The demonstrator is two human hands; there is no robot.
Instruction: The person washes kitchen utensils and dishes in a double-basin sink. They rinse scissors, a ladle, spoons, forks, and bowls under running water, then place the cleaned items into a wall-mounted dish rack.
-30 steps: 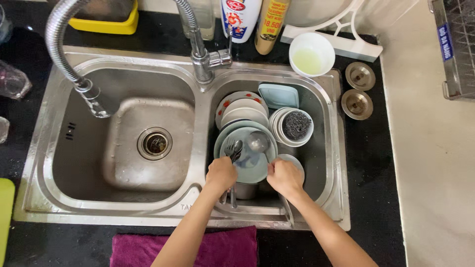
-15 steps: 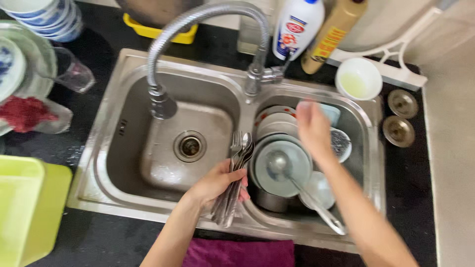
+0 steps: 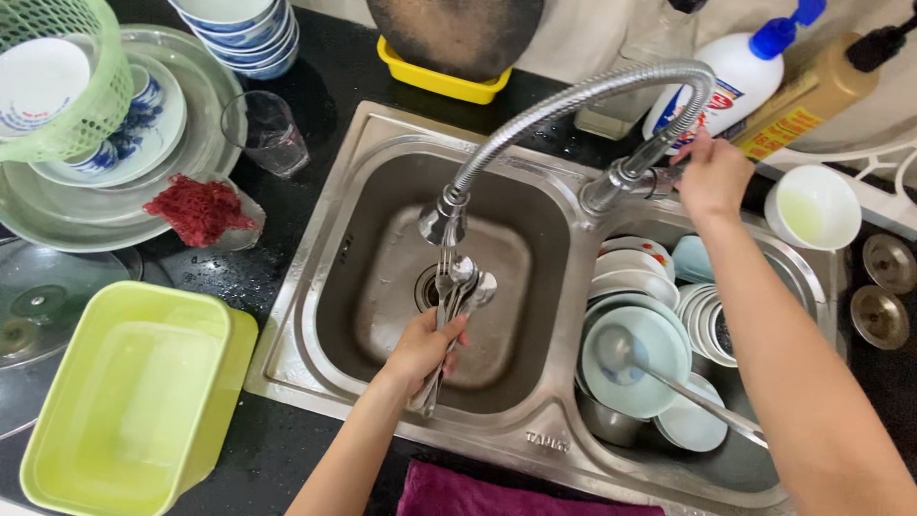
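My left hand [image 3: 420, 349] grips a bundle of metal spoons and forks [image 3: 457, 287] over the left sink basin [image 3: 382, 191], their heads just under the faucet's spray head [image 3: 443, 218]. My right hand [image 3: 712, 177] is closed on the faucet handle [image 3: 659, 177] at the base of the flexible hose faucet [image 3: 573, 100]. The right basin [image 3: 802, 263] holds stacked plates and bowls [image 3: 635, 315] with a ladle [image 3: 669, 382] lying across them.
A lime plastic tub [image 3: 134, 401] stands at the lower left. Beyond it are a red scrubber [image 3: 199, 208], a glass [image 3: 267, 134], stacked dishes [image 3: 105, 143] and a green basket [image 3: 67, 76]. Soap bottles [image 3: 740, 81] and a white bowl [image 3: 812, 205] sit behind the sink. A purple cloth [image 3: 497, 492] lies in front.
My left hand carried the cutlery from the divider into the left basin under the spray head. My right hand rose from the dishes to the faucet handle. The camera moved closer.
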